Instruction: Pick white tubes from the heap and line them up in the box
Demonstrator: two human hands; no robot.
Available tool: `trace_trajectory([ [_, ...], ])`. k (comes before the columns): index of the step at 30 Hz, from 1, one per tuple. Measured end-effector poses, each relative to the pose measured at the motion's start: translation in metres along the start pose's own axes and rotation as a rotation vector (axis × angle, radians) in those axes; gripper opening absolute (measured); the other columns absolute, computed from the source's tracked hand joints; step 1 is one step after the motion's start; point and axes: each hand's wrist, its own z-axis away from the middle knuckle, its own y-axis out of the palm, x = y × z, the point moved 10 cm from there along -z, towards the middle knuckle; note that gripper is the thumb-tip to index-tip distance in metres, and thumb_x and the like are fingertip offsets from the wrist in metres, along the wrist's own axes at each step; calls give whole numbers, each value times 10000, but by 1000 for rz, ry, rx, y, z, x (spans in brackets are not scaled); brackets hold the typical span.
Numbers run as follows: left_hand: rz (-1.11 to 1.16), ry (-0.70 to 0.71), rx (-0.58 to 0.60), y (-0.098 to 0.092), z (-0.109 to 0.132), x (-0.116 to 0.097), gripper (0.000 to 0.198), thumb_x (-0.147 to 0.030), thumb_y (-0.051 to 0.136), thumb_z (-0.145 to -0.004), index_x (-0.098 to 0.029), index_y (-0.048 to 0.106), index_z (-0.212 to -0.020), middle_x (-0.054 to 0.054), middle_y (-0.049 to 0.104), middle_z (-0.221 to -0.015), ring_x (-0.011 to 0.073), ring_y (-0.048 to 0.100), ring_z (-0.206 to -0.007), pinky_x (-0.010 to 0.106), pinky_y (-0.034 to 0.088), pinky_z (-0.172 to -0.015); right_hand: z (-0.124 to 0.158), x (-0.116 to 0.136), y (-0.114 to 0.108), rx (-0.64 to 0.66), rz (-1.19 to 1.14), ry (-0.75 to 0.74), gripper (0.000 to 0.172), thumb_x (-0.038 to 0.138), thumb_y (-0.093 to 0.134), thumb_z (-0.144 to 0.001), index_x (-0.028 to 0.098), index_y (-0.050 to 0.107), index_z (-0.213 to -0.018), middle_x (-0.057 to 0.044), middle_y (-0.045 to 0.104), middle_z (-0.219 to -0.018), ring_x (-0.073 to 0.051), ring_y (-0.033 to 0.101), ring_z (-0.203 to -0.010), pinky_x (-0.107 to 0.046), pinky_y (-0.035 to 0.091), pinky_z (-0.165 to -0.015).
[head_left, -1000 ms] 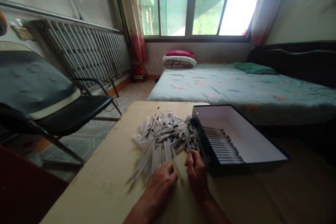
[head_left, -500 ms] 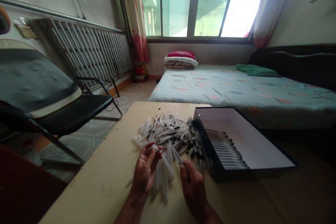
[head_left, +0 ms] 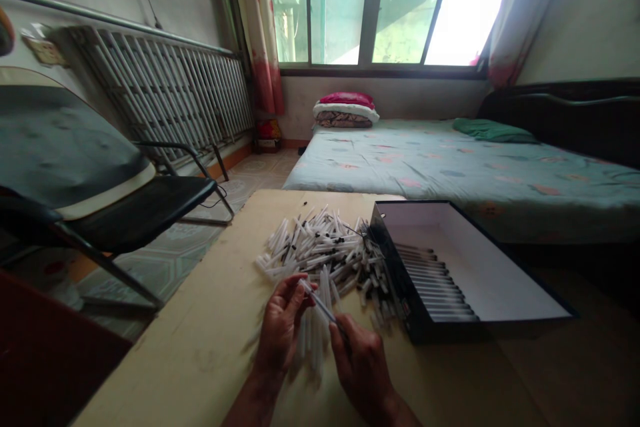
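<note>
My left hand [head_left: 283, 323] pinches a white pen barrel [head_left: 306, 285] at the front of the pile. In my right hand [head_left: 363, 357] is a thin dark refill [head_left: 323, 308], slanting up to the left, its far end at the barrel between my left fingers. Whether it is inside the barrel cannot be made out. Several loose white barrels [head_left: 311, 347] lie under and between my hands. Behind them spreads a heap of white tubes [head_left: 320, 243] with small black parts among them. Darker pieces [head_left: 380, 287] lie on its right side, against the box.
An open black box [head_left: 520, 273] with a white inside holds a row of finished-looking pens [head_left: 440, 287] at the right. All this stands on a pale table [head_left: 200, 340]. A black chair [head_left: 150, 203] is at left; a bed [head_left: 400, 153] stands beyond.
My right hand has moved left and brought the refill's end to the barrel in my left hand. My left hand has shifted slightly right. The camera view has tilted a little.
</note>
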Motion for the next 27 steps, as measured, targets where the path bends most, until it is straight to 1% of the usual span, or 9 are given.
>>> trace_trajectory([
  [4,-51,-9,40,7,4,3,261,-256,687,-729,-155,614,-958,52,707,-839,150,653,-748,268,507,-721,1,-1,0,-7,7,0,203,228,362,-936,188,535,-838,-31,612,-699,-146,607,-628,-221,385,-603],
  [7,16,-51,57,12,7,9,243,-275,668,-748,-169,576,-946,54,714,-831,187,672,-788,321,513,-748,0,2,0,-19,51,-16,227,222,344,-942,181,541,-836,-37,615,-682,-148,609,-612,-222,374,-581],
  [9,70,-76,54,14,9,12,213,-289,647,-767,-183,546,-923,45,718,-809,197,679,-793,345,515,-757,-1,6,-1,-37,92,-38,244,217,335,-941,177,549,-831,-37,609,-659,-149,602,-590,-224,364,-563],
  [12,74,-73,52,15,9,14,196,-300,619,-793,-183,531,-924,42,723,-787,187,683,-768,345,516,-761,0,14,-5,-81,141,-75,270,209,325,-939,171,558,-807,-30,593,-616,-145,583,-548,-227,338,-529],
  [16,4,-56,74,15,8,14,216,-304,608,-802,-152,560,-948,53,721,-768,165,679,-719,305,520,-737,1,19,-6,-111,187,-90,293,209,327,-939,172,554,-757,-23,584,-576,-135,568,-498,-229,295,-488],
  [19,-20,-45,85,16,9,13,202,-308,608,-801,-151,569,-922,41,713,-739,158,673,-672,282,522,-687,2,14,-3,-94,107,-25,300,229,322,-944,175,559,-768,-21,592,-567,-141,580,-493,-232,290,-481],
  [22,3,-35,85,17,10,12,194,-313,607,-801,-152,574,-904,39,709,-722,152,669,-655,272,518,-672,2,8,1,-46,-60,75,302,264,320,-947,176,557,-782,-27,602,-607,-143,589,-540,-222,319,-506],
  [24,30,-25,82,18,10,11,191,-313,610,-799,-154,575,-899,36,708,-714,150,669,-651,273,517,-674,2,6,4,-16,-173,140,324,303,325,-945,176,547,-746,-23,589,-619,-134,570,-551,-214,332,-517],
  [27,57,-12,87,20,11,9,182,-311,611,-798,-158,578,-891,30,706,-703,147,668,-644,272,516,-667,1,2,5,5,-321,231,386,380,349,-932,171,539,-669,2,530,-579,-112,511,-533,-201,335,-514],
])
